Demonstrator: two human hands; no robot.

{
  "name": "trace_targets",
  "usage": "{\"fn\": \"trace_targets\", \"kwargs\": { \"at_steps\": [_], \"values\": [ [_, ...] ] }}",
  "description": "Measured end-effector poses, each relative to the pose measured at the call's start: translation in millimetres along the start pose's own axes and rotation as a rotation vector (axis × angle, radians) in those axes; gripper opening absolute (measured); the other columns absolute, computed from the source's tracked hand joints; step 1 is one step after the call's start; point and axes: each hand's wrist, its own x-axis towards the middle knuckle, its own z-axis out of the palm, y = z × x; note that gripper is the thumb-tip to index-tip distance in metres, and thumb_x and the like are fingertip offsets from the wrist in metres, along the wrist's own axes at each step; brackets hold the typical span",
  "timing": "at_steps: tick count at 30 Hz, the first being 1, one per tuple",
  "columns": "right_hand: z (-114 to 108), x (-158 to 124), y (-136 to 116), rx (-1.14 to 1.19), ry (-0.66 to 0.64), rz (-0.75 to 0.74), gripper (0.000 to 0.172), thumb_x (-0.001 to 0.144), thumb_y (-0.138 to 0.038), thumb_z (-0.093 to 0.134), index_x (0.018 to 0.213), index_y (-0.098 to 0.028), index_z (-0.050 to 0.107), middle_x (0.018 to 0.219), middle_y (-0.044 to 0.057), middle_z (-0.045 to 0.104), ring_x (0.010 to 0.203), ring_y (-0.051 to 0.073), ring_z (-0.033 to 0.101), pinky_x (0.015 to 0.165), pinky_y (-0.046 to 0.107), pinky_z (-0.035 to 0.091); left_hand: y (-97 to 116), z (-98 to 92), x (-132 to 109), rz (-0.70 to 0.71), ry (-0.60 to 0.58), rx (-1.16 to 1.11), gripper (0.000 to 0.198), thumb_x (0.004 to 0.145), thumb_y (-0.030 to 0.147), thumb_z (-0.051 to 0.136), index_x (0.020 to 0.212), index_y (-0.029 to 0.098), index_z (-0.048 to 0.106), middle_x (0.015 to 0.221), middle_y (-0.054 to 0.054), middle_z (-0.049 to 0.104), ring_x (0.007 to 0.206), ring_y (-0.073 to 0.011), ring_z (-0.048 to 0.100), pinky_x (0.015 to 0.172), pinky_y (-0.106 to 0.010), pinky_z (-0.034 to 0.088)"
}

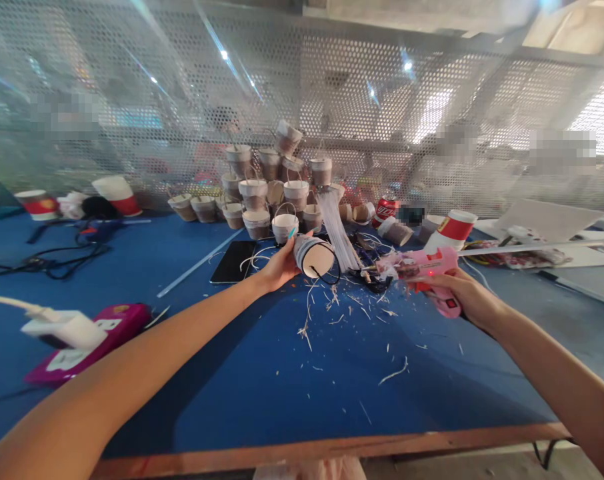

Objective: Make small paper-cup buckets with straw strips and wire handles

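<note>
My left hand [281, 267] is closed around a small paper cup [313, 255] held on its side, its white bottom facing me and a dark wire handle hanging from it. My right hand [457, 288] grips a pink hot glue gun [425, 269] whose nozzle points left toward the cup, a short gap away. Both are above the blue table [262, 373], near its middle.
A heap of finished handled cups [269, 187] stands at the back by a perforated screen. A black phone [235, 261], clear glue sticks [338, 230], a red can [385, 210], red-and-white cups [452, 230], a pink power strip [89, 340] with a white plug, cables and glue scraps litter the table.
</note>
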Motion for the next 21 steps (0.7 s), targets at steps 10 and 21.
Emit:
{"fn": "trace_targets", "kwargs": {
  "at_steps": [10, 21],
  "values": [
    [62, 20, -27, 0.247, -0.295, -0.062, 0.025, 0.066, -0.041, 0.064, 0.071, -0.016, 0.063, 0.065, 0.005, 0.068, 0.032, 0.007, 0.042, 0.031, 0.022, 0.03, -2, -1.9, 2, 0.002, -0.006, 0.012, 0.054, 0.087, 0.053, 0.046, 0.134, 0.026, 0.046, 0.126, -0.005, 0.06, 0.122, -0.0271, 0.047, 0.093, -0.033, 0.041],
    [79, 18, -11, 0.346, -0.19, -0.006, 0.025, 0.063, -0.039, 0.064, 0.069, -0.015, 0.062, 0.058, 0.005, 0.067, 0.029, 0.008, 0.043, 0.028, 0.023, 0.032, -3, -0.1, 2, 0.008, -0.028, 0.017, 0.055, 0.086, 0.054, 0.048, 0.133, 0.025, 0.047, 0.125, -0.004, 0.06, 0.12, -0.027, 0.049, 0.094, -0.035, 0.04]
  ]
}}
